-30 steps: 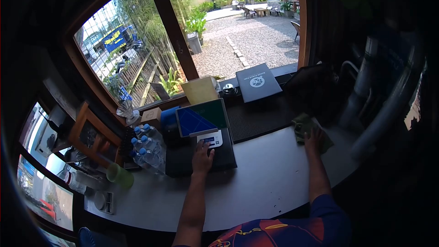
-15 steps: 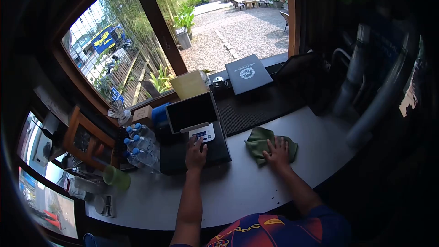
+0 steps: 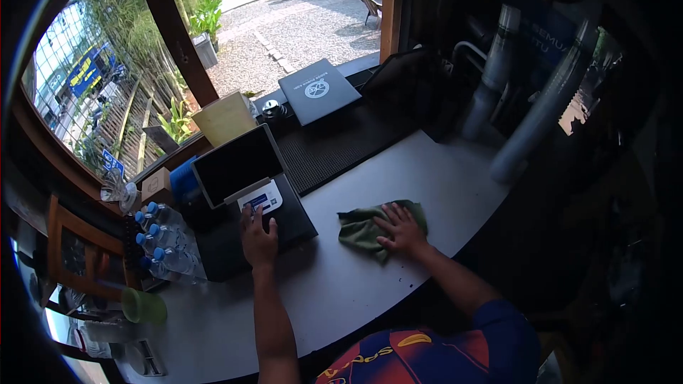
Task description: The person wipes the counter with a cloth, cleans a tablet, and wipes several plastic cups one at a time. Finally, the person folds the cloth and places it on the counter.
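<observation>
Nearby stand bottles [image 3: 171, 238] and a tablet [image 3: 238, 166], both hands [image 3: 260, 242] [image 3: 404, 233] spread on card [image 3: 265, 198] and cloth [image 3: 361, 231].

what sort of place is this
Probably a café or restaurant counter: a tablet and blue-capped bottles stand here, and chairs are set out on gravel outside.

Green cloth [image 3: 361, 233] — limp, creased, spread out | just right of black box [image 3: 220, 247] | white labelled tablet base [image 3: 267, 200] — flat | atop black box

Dim int., bright daylight thru window [image 3: 176, 32], v. dark edges (w/ fisheye bend)
</observation>
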Motion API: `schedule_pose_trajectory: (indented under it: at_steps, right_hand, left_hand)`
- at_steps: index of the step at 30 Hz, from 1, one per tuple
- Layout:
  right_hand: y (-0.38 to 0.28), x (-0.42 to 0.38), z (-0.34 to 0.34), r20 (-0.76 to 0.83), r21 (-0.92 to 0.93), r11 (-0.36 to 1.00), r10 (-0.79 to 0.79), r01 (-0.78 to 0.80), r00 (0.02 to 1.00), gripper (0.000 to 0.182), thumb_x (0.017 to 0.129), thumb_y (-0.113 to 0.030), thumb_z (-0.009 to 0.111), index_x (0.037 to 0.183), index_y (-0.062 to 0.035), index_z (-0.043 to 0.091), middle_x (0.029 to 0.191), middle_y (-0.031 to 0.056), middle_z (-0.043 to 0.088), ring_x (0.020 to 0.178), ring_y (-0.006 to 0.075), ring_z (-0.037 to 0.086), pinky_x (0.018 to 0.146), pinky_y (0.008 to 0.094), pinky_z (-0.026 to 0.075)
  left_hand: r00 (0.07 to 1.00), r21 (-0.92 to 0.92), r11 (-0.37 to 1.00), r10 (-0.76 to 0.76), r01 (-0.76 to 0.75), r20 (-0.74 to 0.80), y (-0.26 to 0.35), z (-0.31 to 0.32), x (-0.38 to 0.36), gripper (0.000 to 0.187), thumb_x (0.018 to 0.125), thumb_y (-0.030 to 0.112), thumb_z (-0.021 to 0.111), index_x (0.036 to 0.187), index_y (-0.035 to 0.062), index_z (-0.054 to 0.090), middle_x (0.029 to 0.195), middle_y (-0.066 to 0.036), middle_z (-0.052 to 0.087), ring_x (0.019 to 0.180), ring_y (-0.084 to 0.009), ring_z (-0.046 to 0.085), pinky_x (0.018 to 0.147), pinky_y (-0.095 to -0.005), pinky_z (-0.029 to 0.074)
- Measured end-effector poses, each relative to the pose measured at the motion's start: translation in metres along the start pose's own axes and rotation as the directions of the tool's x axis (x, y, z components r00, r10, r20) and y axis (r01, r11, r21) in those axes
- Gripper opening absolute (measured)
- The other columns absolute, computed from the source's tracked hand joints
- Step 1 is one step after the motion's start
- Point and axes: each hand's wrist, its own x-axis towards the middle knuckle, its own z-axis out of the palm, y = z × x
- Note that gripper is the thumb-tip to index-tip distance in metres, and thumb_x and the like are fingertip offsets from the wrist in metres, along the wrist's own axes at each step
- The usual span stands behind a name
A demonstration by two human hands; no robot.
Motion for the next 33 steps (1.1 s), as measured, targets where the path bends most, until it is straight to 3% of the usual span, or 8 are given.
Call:
schedule_pose_trajectory:
  at_steps: [5, 12, 18, 23, 26, 29, 31, 33]
  right_hand:
    - [0.134, -0.006, -0.028, -0.27, -0.045, 0.638, 0.733, -0.769, 0.624, 0.06, 0.098, -0.048, 0.049, 0.151, -0.0188, 0.044, 0.157, 0.0226, 0.032, 0.148, 0.0453, 0.022, 0.119, 0.0585, 0.016]
    - [-0.097, -0.08, 0.013, -0.036, -0.14, 0.98, 0.137, -0.141, 0.99, 0.066, 0.098, -0.059, 0.042, 0.155, -0.0275, 0.036, 0.161, 0.0177, 0.028, 0.15, 0.0434, 0.018, 0.121, 0.0582, 0.011]
    - [0.056, -0.092, -0.018, -0.188, -0.096, 0.833, 0.522, -0.545, 0.832, 0.068, 0.098, -0.057, 0.043, 0.156, -0.0244, 0.033, 0.162, 0.0169, 0.027, 0.151, 0.0385, 0.02, 0.122, 0.0543, 0.014]
    - [0.156, -0.055, -0.036, -0.211, -0.151, 0.602, 0.755, -0.784, 0.621, 0.066, 0.1, -0.055, 0.043, 0.157, -0.023, 0.032, 0.16, 0.0199, 0.03, 0.15, 0.0428, 0.02, 0.12, 0.0581, 0.013]
    - [0.12, -0.015, -0.018, -0.201, -0.154, 0.742, 0.622, -0.652, 0.756, 0.065, 0.1, -0.054, 0.043, 0.158, -0.0261, 0.031, 0.16, 0.0196, 0.029, 0.15, 0.0426, 0.019, 0.121, 0.0566, 0.012]
    - [0.022, -0.012, 0.012, -0.104, -0.102, 0.983, 0.142, -0.152, 0.985, 0.064, 0.098, -0.057, 0.044, 0.155, -0.0274, 0.038, 0.161, 0.0183, 0.029, 0.15, 0.0411, 0.02, 0.121, 0.0581, 0.011]
    - [-0.027, -0.022, 0.005, 0.049, -0.037, 0.963, -0.264, 0.266, 0.963, 0.066, 0.095, -0.06, 0.046, 0.153, -0.0293, 0.042, 0.164, 0.0125, 0.027, 0.152, 0.0354, 0.021, 0.122, 0.0559, 0.011]
    - [0.002, 0.012, -0.002, 0.068, -0.037, 0.988, -0.15, 0.152, 0.986, 0.066, 0.095, -0.059, 0.047, 0.153, -0.0289, 0.042, 0.164, 0.0103, 0.027, 0.152, 0.0315, 0.021, 0.123, 0.0517, 0.013]
  left_hand:
    - [0.998, -0.044, 0.999, 0.025, -0.027, -0.057, -0.003, 0.0, -0.003, 0.038, 0.091, 0.023, 0.064, 0.126, 0.0069, 0.064, 0.147, -0.014, 0.047, 0.138, -0.0342, 0.042, 0.115, -0.0433, 0.038]
    - [0.984, -0.18, 0.979, 0.069, -0.099, -0.166, -0.005, -0.001, -0.008, 0.027, 0.09, 0.018, 0.063, 0.113, 0.0045, 0.066, 0.133, -0.015, 0.054, 0.128, -0.0351, 0.049, 0.109, -0.0458, 0.042]
    - [0.914, -0.414, 0.882, 0.046, -0.227, -0.403, -0.029, -0.023, -0.078, 0.019, 0.091, 0.011, 0.057, 0.107, 0.0016, 0.064, 0.123, -0.016, 0.058, 0.119, -0.0331, 0.053, 0.103, -0.0461, 0.043]
    - [0.953, -0.327, 0.939, -0.188, 0.104, -0.238, -0.099, -0.037, -0.226, 0.017, 0.093, 0.012, 0.056, 0.106, 0.0022, 0.061, 0.115, -0.015, 0.058, 0.113, -0.0306, 0.055, 0.099, -0.0445, 0.045]
    - [0.863, -0.327, 0.879, -0.435, 0.347, -0.254, -0.127, -0.045, -0.283, 0.016, 0.095, 0.01, 0.055, 0.107, 0.0002, 0.059, 0.109, -0.015, 0.059, 0.105, -0.029, 0.059, 0.093, -0.0404, 0.048]
    - [0.817, -0.299, 0.862, -0.492, 0.409, -0.301, -0.124, -0.05, -0.282, 0.015, 0.095, 0.01, 0.057, 0.104, -0.0017, 0.059, 0.104, -0.015, 0.06, 0.096, -0.0287, 0.061, 0.087, -0.0385, 0.052]
    - [0.827, -0.172, 0.891, -0.454, 0.42, -0.333, -0.122, -0.046, -0.277, 0.015, 0.094, 0.011, 0.058, 0.099, -0.0027, 0.061, 0.103, -0.016, 0.061, 0.092, -0.0295, 0.061, 0.083, -0.0391, 0.053]
    - [0.802, -0.165, 0.908, -0.418, 0.386, -0.426, -0.124, -0.041, -0.28, 0.013, 0.092, 0.011, 0.059, 0.093, -0.0017, 0.062, 0.096, -0.015, 0.062, 0.091, -0.0298, 0.061, 0.079, -0.0379, 0.052]
